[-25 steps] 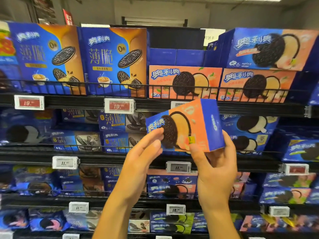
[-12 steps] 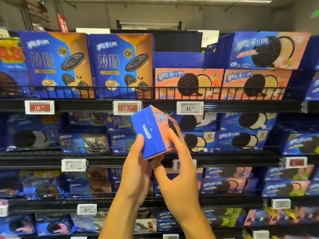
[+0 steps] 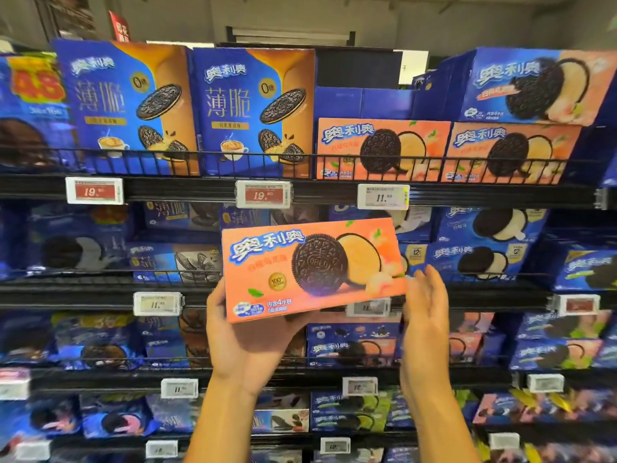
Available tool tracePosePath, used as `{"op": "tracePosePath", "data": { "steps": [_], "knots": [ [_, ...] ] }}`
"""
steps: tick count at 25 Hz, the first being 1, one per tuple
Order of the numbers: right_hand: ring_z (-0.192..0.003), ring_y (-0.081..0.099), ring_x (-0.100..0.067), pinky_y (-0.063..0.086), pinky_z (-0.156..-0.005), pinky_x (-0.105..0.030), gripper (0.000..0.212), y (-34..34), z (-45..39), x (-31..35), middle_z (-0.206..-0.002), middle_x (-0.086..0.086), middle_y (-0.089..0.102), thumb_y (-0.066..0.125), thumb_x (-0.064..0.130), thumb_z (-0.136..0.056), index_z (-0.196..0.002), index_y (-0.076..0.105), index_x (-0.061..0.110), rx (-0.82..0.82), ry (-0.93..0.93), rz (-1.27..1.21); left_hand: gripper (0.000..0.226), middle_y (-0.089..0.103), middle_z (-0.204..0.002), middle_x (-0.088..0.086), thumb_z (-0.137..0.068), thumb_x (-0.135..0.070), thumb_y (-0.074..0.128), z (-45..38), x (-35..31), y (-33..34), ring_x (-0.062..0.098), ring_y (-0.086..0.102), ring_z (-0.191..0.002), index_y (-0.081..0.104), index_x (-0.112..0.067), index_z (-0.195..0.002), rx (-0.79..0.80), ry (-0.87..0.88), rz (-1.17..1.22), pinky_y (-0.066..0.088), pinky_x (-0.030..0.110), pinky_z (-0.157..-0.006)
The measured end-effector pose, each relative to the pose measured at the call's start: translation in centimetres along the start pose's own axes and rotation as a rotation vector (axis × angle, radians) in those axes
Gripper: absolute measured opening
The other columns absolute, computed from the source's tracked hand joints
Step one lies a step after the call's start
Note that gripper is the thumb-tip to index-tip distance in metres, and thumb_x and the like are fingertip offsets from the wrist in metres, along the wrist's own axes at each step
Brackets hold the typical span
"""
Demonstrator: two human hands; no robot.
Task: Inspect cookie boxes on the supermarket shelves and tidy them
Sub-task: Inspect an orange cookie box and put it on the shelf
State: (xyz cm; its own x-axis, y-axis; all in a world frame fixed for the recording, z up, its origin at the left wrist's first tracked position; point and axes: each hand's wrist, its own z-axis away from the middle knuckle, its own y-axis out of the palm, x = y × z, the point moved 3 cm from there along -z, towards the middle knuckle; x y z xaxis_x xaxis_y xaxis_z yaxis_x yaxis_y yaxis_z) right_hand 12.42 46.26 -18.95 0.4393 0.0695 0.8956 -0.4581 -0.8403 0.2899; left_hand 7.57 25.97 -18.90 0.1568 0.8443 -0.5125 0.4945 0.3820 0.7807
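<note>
I hold an orange peach-flavour cookie box (image 3: 310, 269) in front of the second shelf, its printed front facing me and slightly tilted. My left hand (image 3: 247, 342) grips it from below at the lower left corner, fingers behind the box. Beside the box's right end, my right hand (image 3: 425, 315) has straight fingers close to the edge. Two matching orange boxes (image 3: 380, 148) stand on the top shelf behind a black wire rail (image 3: 334, 158), with another box lying on them at the right.
Tall blue thin-cookie boxes (image 3: 253, 111) fill the top shelf's left side. A gap shows above the left orange box. Lower shelves hold several blue cookie boxes (image 3: 480, 242) and packets. Price tags (image 3: 383, 196) line each shelf edge.
The box has been turned from showing its blue end to showing its orange front. My right hand has let go and moved to the box's right end; my left hand now holds it alone.
</note>
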Motion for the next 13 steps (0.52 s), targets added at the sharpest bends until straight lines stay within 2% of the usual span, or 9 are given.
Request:
{"op": "tracePosePath", "data": {
  "steps": [2, 4, 6, 8, 13],
  "knots": [
    [-0.122, 0.056, -0.005, 0.039, -0.113, -0.043, 0.052, -0.1, 0.2, -0.5, -0.133, 0.016, 0.059, 0.06, 0.063, -0.077, -0.127, 0.053, 0.052, 0.061, 0.065, -0.112, 0.056, 0.05, -0.147, 0.013, -0.09, -0.05, 0.054, 0.5, 0.3, -0.5, 0.041, 0.046, -0.133, 0.055, -0.022, -0.138, 0.012, -0.021, -0.005, 0.029, 0.07, -0.107],
    [-0.116, 0.063, -0.009, 0.047, -0.103, -0.037, 0.06, -0.1, 0.7, -0.7, -0.131, 0.011, 0.065, 0.066, 0.067, -0.072, -0.129, 0.058, 0.049, 0.126, 0.065, -0.135, 0.06, 0.047, -0.149, 0.014, -0.087, -0.051, 0.057, 0.8, 0.8, -1.0, 0.042, 0.036, -0.14, 0.053, -0.021, -0.14, 0.017, -0.04, -0.014, 0.019, 0.072, -0.11],
    [-0.107, 0.065, -0.008, 0.051, -0.089, -0.028, 0.06, -0.1, 1.3, -0.9, -0.124, 0.008, 0.068, 0.066, 0.063, -0.076, -0.132, 0.06, 0.044, 0.169, 0.052, -0.12, 0.061, 0.047, -0.149, 0.015, -0.087, -0.051, 0.059, 1.2, 1.3, -1.4, 0.042, 0.027, -0.144, 0.054, -0.02, -0.14, 0.016, -0.068, -0.004, 0.014, 0.074, -0.111],
    [-0.099, 0.065, -0.007, 0.055, -0.079, -0.024, 0.053, -0.1, 1.7, -0.9, -0.116, 0.008, 0.07, 0.062, 0.053, -0.082, -0.133, 0.061, 0.039, 0.176, 0.039, -0.122, 0.058, 0.047, -0.149, 0.015, -0.09, -0.05, 0.056, 1.6, 1.8, -1.9, 0.042, 0.028, -0.144, 0.054, -0.02, -0.139, 0.015, -0.092, 0.018, 0.015, 0.073, -0.111],
    [-0.115, 0.066, -0.014, 0.057, -0.081, -0.024, 0.049, -0.2, 2.3, -1.0, -0.131, 0.006, 0.067, 0.056, 0.041, -0.092, -0.14, 0.056, 0.031, 0.155, 0.034, -0.126, 0.049, 0.044, -0.151, 0.014, -0.103, -0.044, 0.038, 1.9, 1.9, -2.6, 0.041, 0.04, -0.138, 0.049, -0.02, -0.144, -0.079, -0.093, 0.047, 0.03, 0.068, -0.108]
  ]
}}
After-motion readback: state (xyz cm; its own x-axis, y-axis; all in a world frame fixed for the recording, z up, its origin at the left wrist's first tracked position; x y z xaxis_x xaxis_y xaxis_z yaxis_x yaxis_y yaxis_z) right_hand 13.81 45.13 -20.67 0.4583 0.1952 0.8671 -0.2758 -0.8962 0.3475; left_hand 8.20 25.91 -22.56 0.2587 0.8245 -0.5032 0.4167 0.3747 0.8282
